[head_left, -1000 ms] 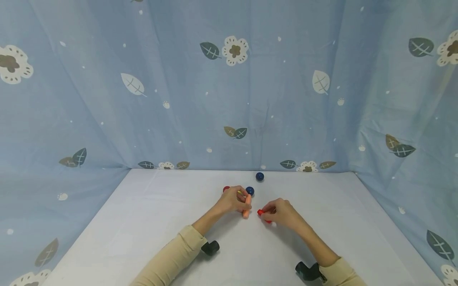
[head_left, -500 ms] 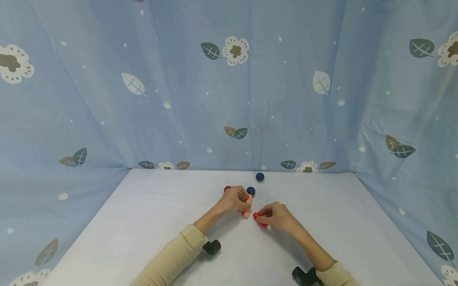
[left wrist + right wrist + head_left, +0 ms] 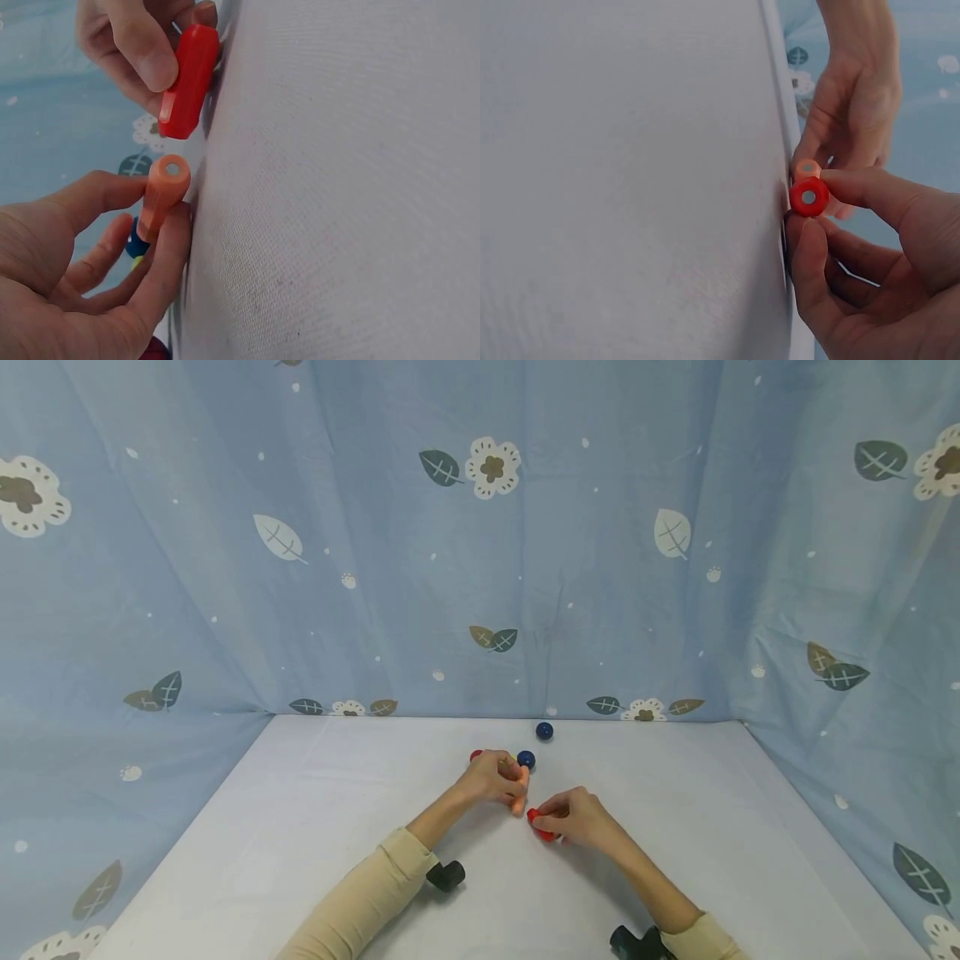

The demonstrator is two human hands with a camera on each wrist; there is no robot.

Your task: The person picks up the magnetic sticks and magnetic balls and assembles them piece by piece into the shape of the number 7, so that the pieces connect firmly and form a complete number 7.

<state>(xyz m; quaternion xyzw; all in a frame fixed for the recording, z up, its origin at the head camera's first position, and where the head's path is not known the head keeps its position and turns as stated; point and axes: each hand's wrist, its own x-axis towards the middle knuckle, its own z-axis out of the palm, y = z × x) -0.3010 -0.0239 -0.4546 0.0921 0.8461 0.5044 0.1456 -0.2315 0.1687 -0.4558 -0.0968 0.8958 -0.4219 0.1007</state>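
My left hand [image 3: 491,778] pinches an orange magnetic rod [image 3: 155,196] between thumb and fingers. A pale metal disc shows in the rod's near end. Against its far end, a blue ball [image 3: 527,759] appears in the head view. Just to the right, my right hand [image 3: 582,818] pinches a red magnetic rod [image 3: 189,82], which also has a metal disc [image 3: 808,197] in its end. The red rod slants, one end pointing towards the orange rod with a small gap between them. Behind the left fingers, a yellow piece [image 3: 137,262] and a red ball [image 3: 476,754] are mostly hidden.
A second blue ball [image 3: 544,731] lies near the back edge of the white table [image 3: 337,802]. Behind it hangs a blue patterned curtain [image 3: 600,568]. Black wrist-worn parts [image 3: 447,876] show below each forearm.
My right hand has moved left and slightly nearer the front, bringing the red rod closer to the orange one. The left hand has stayed nearly still.
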